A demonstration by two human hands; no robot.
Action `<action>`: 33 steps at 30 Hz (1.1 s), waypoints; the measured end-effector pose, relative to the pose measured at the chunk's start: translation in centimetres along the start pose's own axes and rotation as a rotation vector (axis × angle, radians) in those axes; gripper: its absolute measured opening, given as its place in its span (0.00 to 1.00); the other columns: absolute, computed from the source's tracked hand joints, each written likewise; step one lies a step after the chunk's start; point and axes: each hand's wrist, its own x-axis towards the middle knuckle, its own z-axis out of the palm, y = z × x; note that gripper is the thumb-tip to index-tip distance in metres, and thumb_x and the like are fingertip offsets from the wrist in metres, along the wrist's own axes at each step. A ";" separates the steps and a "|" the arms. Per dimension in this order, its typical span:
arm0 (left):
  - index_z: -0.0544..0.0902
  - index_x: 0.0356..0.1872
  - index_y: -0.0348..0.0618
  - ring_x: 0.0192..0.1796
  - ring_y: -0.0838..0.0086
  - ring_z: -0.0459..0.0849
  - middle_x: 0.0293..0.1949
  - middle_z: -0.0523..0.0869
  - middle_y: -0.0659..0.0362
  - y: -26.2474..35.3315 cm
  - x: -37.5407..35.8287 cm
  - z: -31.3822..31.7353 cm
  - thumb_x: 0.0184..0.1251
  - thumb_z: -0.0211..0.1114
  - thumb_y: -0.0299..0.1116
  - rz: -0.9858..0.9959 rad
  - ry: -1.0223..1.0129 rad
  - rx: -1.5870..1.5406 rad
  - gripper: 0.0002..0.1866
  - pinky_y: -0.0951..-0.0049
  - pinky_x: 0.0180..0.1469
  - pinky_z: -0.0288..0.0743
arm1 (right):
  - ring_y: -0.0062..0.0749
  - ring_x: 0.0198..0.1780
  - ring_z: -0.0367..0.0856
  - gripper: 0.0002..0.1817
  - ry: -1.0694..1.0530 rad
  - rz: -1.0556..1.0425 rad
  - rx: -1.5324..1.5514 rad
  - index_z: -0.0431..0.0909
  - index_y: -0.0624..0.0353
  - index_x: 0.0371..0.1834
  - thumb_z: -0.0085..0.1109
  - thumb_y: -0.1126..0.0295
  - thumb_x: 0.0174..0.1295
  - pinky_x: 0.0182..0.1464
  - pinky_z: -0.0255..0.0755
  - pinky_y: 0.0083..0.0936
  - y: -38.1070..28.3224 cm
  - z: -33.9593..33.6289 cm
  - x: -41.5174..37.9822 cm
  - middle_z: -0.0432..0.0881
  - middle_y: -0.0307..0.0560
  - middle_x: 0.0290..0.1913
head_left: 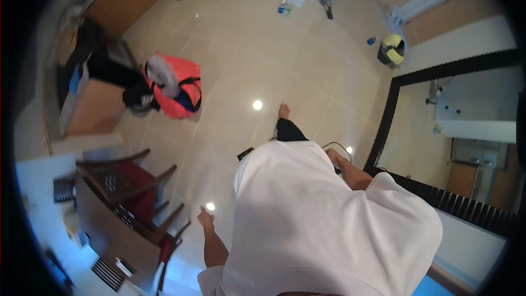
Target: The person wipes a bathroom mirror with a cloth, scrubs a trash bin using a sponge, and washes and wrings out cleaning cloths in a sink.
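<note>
My left hand (pixel 206 218) hangs out to the left of my white shirt, above the tiled floor near the wooden chairs. Its index finger is stretched out, and nothing shows in it. On the other side, my right hand (pixel 335 159) is low by my hip, its fingers curled and partly hidden. A thin black cord (pixel 342 144) loops around beside that hand, and something dark shows just under it, too small to name. A black flat object (pixel 245 154) sticks out at my left hip. One bare foot (pixel 284 111) is on the floor ahead.
A coral bag (pixel 183 71) stuffed with clothes lies on the floor ahead left. Dark wooden chairs (pixel 129 186) and a table (pixel 98 216) stand at left. A large dark-framed mirror (pixel 388 111) is at right. Farther off are a spray bottle (pixel 282 6) and a yellow-topped container (pixel 392 49).
</note>
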 end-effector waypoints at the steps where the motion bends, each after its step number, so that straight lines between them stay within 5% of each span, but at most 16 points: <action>1: 0.70 0.16 0.47 0.12 0.70 0.71 0.12 0.71 0.58 2.8 1.6 0.7 0.77 0.51 0.62 0.059 0.032 -0.012 0.33 0.70 0.13 0.64 | 0.35 0.30 0.82 0.17 -0.021 -0.115 -0.194 0.87 0.66 0.31 0.62 0.60 0.64 0.38 0.76 0.35 0.8 -0.8 0.6 0.87 0.54 0.30; 3: 0.70 0.15 0.47 0.12 0.70 0.71 0.11 0.70 0.58 9.9 3.1 4.2 0.78 0.51 0.60 0.113 0.042 -0.015 0.33 0.70 0.14 0.64 | 0.38 0.28 0.81 0.21 -0.025 -0.217 -0.363 0.87 0.66 0.29 0.60 0.57 0.66 0.37 0.76 0.35 0.0 -3.6 2.4 0.86 0.56 0.28; 5: 0.70 0.15 0.48 0.12 0.71 0.70 0.11 0.70 0.59 17.4 2.4 9.1 0.79 0.50 0.59 0.156 0.064 -0.014 0.33 0.70 0.15 0.64 | 0.39 0.25 0.81 0.29 0.068 0.207 0.085 0.87 0.64 0.26 0.52 0.49 0.72 0.36 0.76 0.36 -4.5 -8.0 1.4 0.84 0.57 0.24; 6: 0.72 0.17 0.47 0.15 0.72 0.73 0.13 0.72 0.59 21.2 1.2 12.2 0.79 0.50 0.57 0.191 -0.048 -0.100 0.31 0.70 0.18 0.66 | 0.37 0.22 0.80 0.34 0.095 0.039 0.022 0.86 0.64 0.24 0.46 0.46 0.75 0.33 0.76 0.36 -0.2 -8.8 5.8 0.82 0.53 0.19; 9: 0.76 0.24 0.48 0.25 0.77 0.78 0.23 0.79 0.63 31.0 -3.4 23.3 0.77 0.55 0.52 0.268 -0.300 -0.096 0.23 0.78 0.26 0.66 | 0.34 0.21 0.79 0.33 0.241 0.052 0.260 0.83 0.61 0.19 0.45 0.49 0.76 0.30 0.74 0.33 -1.5 -16.1 9.6 0.80 0.48 0.17; 13: 0.87 0.39 0.40 0.34 0.77 0.84 0.34 0.87 0.61 42.4 -13.9 36.3 0.74 0.57 0.33 0.690 -0.517 0.389 0.11 0.77 0.35 0.73 | 0.30 0.26 0.82 0.23 0.218 0.013 0.381 0.84 0.60 0.31 0.47 0.55 0.75 0.32 0.75 0.29 -3.1 -26.1 17.8 0.85 0.45 0.26; 19: 0.88 0.43 0.36 0.36 0.78 0.85 0.34 0.89 0.59 47.9 -13.3 48.4 0.66 0.58 0.17 0.592 -0.796 0.517 0.11 0.77 0.40 0.77 | 0.23 0.33 0.82 0.13 0.471 -0.062 0.767 0.81 0.59 0.45 0.52 0.62 0.73 0.33 0.73 0.23 -14.2 -38.3 22.0 0.85 0.41 0.35; 23: 0.89 0.35 0.37 0.28 0.77 0.83 0.29 0.89 0.58 52.3 -11.6 54.0 0.61 0.65 0.24 0.732 -0.841 0.809 0.06 0.75 0.31 0.75 | 0.23 0.34 0.83 0.12 0.538 -0.191 0.809 0.82 0.60 0.46 0.54 0.64 0.71 0.34 0.74 0.23 -11.6 -39.6 25.0 0.85 0.41 0.35; 25: 0.88 0.26 0.39 0.22 0.77 0.78 0.23 0.84 0.61 50.9 -5.4 60.5 0.59 0.68 0.29 0.583 -0.659 0.918 0.06 0.71 0.24 0.69 | 0.22 0.34 0.83 0.12 0.555 -0.027 0.762 0.82 0.59 0.46 0.56 0.62 0.72 0.33 0.75 0.23 -8.7 -38.4 25.3 0.86 0.40 0.34; 26: 0.88 0.23 0.39 0.18 0.77 0.73 0.17 0.79 0.62 53.8 -10.0 63.2 0.59 0.69 0.31 0.417 -0.625 0.782 0.08 0.69 0.20 0.63 | 0.24 0.33 0.84 0.11 0.577 -0.025 0.536 0.83 0.57 0.46 0.57 0.63 0.71 0.32 0.75 0.24 -2.8 -35.5 27.5 0.86 0.41 0.34; 27: 0.88 0.23 0.39 0.18 0.77 0.73 0.17 0.79 0.62 56.5 -10.8 66.8 0.59 0.69 0.31 0.421 -0.644 0.799 0.08 0.69 0.20 0.63 | 0.26 0.30 0.83 0.09 0.525 0.175 0.957 0.83 0.56 0.45 0.58 0.65 0.69 0.30 0.75 0.25 -3.4 -35.0 25.2 0.86 0.42 0.33; 28: 0.86 0.22 0.39 0.17 0.77 0.72 0.16 0.78 0.63 58.9 -11.4 69.5 0.59 0.68 0.32 0.462 -0.743 0.789 0.09 0.68 0.19 0.63 | 0.29 0.24 0.82 0.12 0.516 0.377 1.184 0.81 0.56 0.31 0.54 0.63 0.70 0.22 0.71 0.28 -3.9 -34.9 23.1 0.84 0.44 0.27; 29: 0.85 0.20 0.40 0.17 0.77 0.71 0.16 0.76 0.63 61.5 -12.6 73.1 0.59 0.67 0.32 0.510 -0.843 0.771 0.11 0.66 0.19 0.62 | 0.27 0.22 0.79 0.10 0.379 0.314 1.052 0.79 0.56 0.31 0.55 0.65 0.69 0.19 0.67 0.26 0.8 -32.4 23.1 0.81 0.41 0.24; 31: 0.80 0.18 0.42 0.20 0.76 0.73 0.19 0.79 0.61 65.9 -17.0 80.1 0.64 0.63 0.32 0.753 -0.735 0.813 0.13 0.66 0.21 0.63 | 0.23 0.19 0.75 0.06 0.318 0.532 1.281 0.77 0.55 0.34 0.54 0.67 0.68 0.16 0.63 0.24 -1.9 -34.5 20.8 0.78 0.39 0.23; 32: 0.86 0.26 0.40 0.22 0.76 0.76 0.22 0.82 0.59 69.3 -14.5 88.0 0.68 0.63 0.36 0.773 -0.985 0.869 0.13 0.69 0.23 0.68 | 0.22 0.19 0.75 0.06 0.322 0.514 1.518 0.76 0.55 0.35 0.53 0.68 0.68 0.16 0.62 0.23 -0.9 -34.2 19.3 0.77 0.38 0.22; 33: 0.89 0.32 0.39 0.22 0.76 0.78 0.23 0.84 0.59 73.1 -19.5 92.1 0.69 0.65 0.41 0.786 -1.003 0.816 0.14 0.71 0.25 0.72 | 0.21 0.19 0.74 0.05 0.322 0.490 1.761 0.76 0.55 0.36 0.52 0.69 0.68 0.16 0.61 0.22 0.0 -33.4 18.4 0.76 0.37 0.22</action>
